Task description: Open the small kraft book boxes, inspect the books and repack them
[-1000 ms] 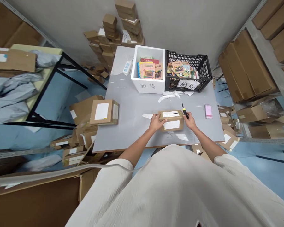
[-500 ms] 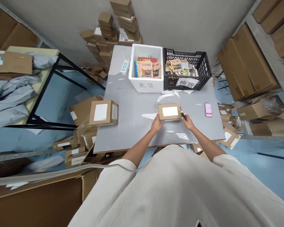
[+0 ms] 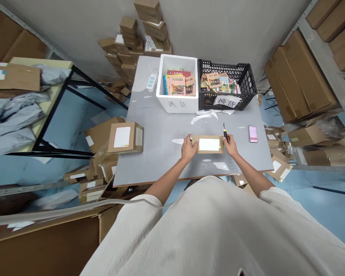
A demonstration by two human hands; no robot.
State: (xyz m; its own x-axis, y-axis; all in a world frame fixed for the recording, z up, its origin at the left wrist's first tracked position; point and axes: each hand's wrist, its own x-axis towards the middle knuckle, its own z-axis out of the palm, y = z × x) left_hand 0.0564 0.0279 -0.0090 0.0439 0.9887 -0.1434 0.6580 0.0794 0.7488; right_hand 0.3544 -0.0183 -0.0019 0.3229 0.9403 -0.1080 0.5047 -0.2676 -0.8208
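Between my hands is a small brown cardboard box (image 3: 209,145) with a white label on the side facing me. My left hand (image 3: 189,148) grips its left end, thumb on the near side. My right hand (image 3: 230,145) is closed around a black and yellow utility knife (image 3: 225,133), blade pointing away from me, and rests against the box's right end. Scraps of torn white paper (image 3: 220,166) lie on the grey table (image 3: 158,153) around the box.
At the table's back stand a white foam box (image 3: 176,104) and a black plastic crate (image 3: 227,100), both holding books. A larger carton (image 3: 125,137) sits at the left edge, a phone (image 3: 253,133) at the right. A power strip (image 3: 152,82) lies back left.
The cardboard box has been tipped and shifted slightly right and nearer me. My left hand has moved up onto its end; the knife now points more upright and away.
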